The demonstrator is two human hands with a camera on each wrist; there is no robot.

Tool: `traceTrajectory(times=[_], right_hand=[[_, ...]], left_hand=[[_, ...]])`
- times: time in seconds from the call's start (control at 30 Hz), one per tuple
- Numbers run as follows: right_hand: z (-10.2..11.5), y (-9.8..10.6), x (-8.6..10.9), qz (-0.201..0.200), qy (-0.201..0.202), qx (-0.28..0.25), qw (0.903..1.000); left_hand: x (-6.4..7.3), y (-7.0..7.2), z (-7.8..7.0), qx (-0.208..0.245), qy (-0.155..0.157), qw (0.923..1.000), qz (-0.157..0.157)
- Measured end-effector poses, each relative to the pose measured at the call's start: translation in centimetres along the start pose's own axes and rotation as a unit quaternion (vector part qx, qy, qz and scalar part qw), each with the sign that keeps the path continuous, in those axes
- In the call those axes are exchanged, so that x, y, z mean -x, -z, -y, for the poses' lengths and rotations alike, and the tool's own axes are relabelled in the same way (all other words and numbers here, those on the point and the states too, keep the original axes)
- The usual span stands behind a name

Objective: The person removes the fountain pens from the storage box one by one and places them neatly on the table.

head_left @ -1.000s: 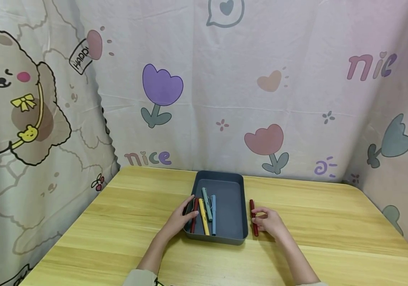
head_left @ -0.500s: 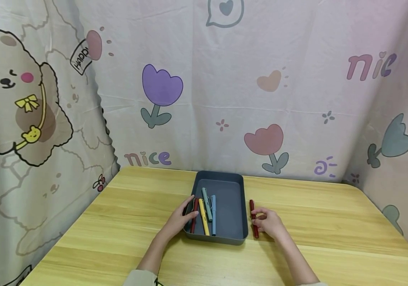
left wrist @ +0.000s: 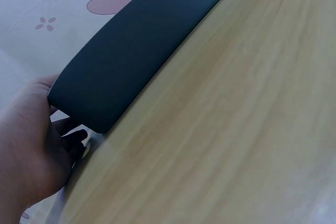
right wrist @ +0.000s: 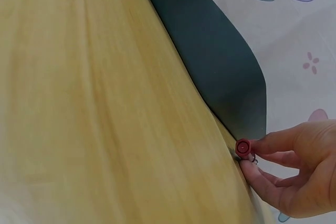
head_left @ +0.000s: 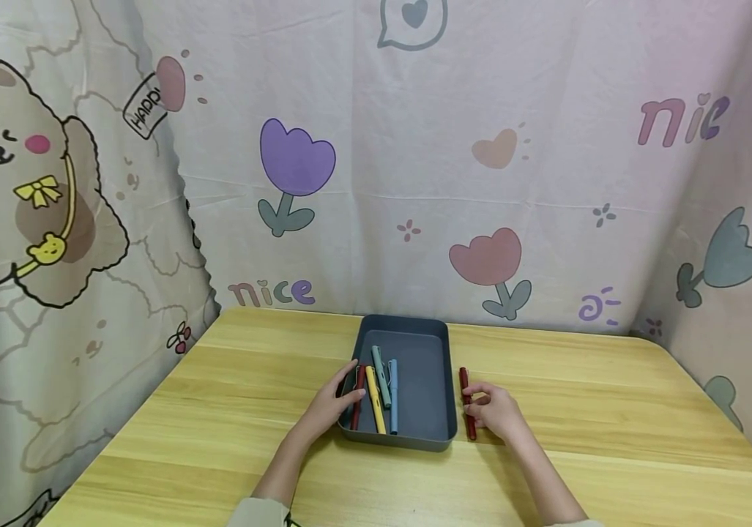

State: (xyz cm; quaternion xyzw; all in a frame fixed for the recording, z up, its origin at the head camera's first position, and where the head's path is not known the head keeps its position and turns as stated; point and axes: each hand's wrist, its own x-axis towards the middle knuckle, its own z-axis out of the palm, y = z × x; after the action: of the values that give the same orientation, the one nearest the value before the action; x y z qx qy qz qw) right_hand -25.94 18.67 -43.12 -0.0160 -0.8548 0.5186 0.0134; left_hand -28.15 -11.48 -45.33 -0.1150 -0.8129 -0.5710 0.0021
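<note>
Dark red, the pen (head_left: 464, 379) we see pinched in the right hand (head_left: 497, 411) sits just right of the grey tray (head_left: 425, 373), whose left side the left hand (head_left: 328, 408) grips; four more pens (head_left: 375, 399) lie inside near that side.

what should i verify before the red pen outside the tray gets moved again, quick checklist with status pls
1. Right hand pinching the outer red pen: ok.
2. Left hand on the left side of the tray: ok.
3. Space right of the blue pen: ok, no pens there.
4. Outer red pen above the tray: not ok, it's beside the right wall.
5. Outer red pen lifted fully off the table: cannot tell.
</note>
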Motion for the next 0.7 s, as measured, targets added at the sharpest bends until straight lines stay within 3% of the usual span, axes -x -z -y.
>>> traceTrajectory(times=[0.1,0.3,0.4,0.5,0.7], right_hand=[[0.0,-0.1,0.0,-0.002,0.004,0.003,1.0000],[0.1,0.0,0.1,-0.003,0.010,0.011,0.9999],[0.0,0.1,0.2,-0.002,0.009,0.011,0.9999],[0.0,0.1,0.1,0.000,0.007,0.006,1.0000],[-0.1,0.2,0.0,0.001,0.008,-0.005,1.0000]], left_hand=[[0.4,0.1,-0.7,0.005,0.000,1.0000,-0.001],[1.7,0.4,-3.6,0.008,0.000,1.0000,0.006],[1.9,0.5,-4.1,0.005,0.001,1.0000,0.008],[1.7,0.4,-3.5,0.010,0.000,0.9999,0.009],[0.2,0.0,-0.4,0.007,-0.004,1.0000,0.002]])
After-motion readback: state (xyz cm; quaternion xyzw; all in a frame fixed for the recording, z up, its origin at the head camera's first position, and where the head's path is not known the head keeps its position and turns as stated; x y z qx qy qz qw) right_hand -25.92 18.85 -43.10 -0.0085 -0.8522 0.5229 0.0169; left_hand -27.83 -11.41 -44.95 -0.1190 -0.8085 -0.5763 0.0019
